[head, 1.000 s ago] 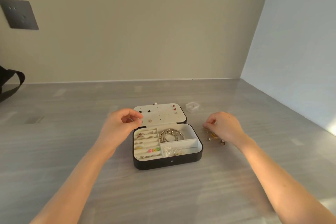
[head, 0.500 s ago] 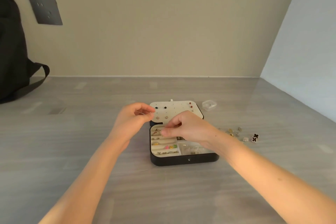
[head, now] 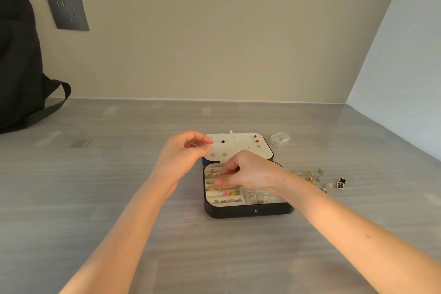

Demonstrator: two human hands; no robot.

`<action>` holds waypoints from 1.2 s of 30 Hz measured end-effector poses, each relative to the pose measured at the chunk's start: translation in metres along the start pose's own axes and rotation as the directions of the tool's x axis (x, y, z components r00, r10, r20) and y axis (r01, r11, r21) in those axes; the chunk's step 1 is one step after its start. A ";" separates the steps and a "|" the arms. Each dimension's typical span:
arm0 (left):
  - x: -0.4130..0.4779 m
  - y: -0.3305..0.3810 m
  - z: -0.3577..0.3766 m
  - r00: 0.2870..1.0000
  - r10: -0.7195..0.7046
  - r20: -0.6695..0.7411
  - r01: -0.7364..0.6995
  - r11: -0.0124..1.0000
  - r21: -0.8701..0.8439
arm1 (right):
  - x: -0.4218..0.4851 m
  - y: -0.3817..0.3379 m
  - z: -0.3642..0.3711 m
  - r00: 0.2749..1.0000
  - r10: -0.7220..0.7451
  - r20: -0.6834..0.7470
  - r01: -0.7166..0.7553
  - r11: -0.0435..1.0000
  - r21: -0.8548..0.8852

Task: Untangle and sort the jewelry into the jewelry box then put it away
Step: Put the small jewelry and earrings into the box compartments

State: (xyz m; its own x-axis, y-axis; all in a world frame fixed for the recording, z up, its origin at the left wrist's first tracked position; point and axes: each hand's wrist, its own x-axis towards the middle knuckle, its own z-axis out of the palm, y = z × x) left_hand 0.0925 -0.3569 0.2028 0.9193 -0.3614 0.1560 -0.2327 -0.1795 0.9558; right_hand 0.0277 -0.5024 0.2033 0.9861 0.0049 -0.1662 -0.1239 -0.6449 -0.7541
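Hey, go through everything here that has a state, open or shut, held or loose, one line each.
Jewelry box, open, lid laid back flat.
Left hand, fingertips pinched at the lid's left edge; contents unclear.
Right hand, fingertips pinched over the ring rolls; contents unclear.
Loose jewelry, lying unsorted right of the box.
Clear case, lid state unclear.
Wall socket, nothing plugged in.

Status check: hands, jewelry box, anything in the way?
Left hand pinched beside lid, right hand pinched over jewelry box ring rolls; contents of both unclear. Loose jewelry lies right of box; nothing blocking.
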 end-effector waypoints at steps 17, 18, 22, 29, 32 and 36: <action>-0.003 -0.001 0.015 0.999 0.016 0.034 -0.018 0.999 0.040 | -0.049 0.078 -0.084 0.781 0.058 -0.622 -0.296 0.911 -0.287; -0.004 -0.001 0.017 0.999 0.020 0.041 -0.022 0.999 0.045 | -0.051 0.088 -0.089 0.777 0.090 -0.623 -0.373 0.863 -0.340; -0.003 -0.004 0.018 0.999 0.020 0.043 -0.023 0.998 0.056 | -0.052 0.101 -0.090 0.820 0.147 -0.554 -0.412 0.823 -0.391; 0.000 -0.013 0.014 0.997 -0.033 0.064 0.023 0.990 0.141 | -0.045 0.098 -0.085 0.826 0.125 -0.550 -0.405 0.811 -0.423; 0.001 -0.015 0.013 0.994 -0.059 0.087 0.043 0.984 0.175 | -0.050 0.068 -0.075 0.862 0.043 -0.505 -0.125 0.984 -0.130; 0.001 -0.017 0.013 0.989 -0.095 0.115 0.079 0.988 0.131 | -0.042 0.022 -0.039 0.994 -0.024 -0.111 0.029 0.998 0.049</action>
State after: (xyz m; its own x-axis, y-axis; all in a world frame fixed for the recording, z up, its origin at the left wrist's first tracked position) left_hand 0.0927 -0.3662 0.1837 0.8945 -0.4457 0.0351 -0.1986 -0.3259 0.9243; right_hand -0.0123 -0.5465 0.2188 0.9949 -0.0649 -0.0766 -0.1003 -0.6064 -0.7888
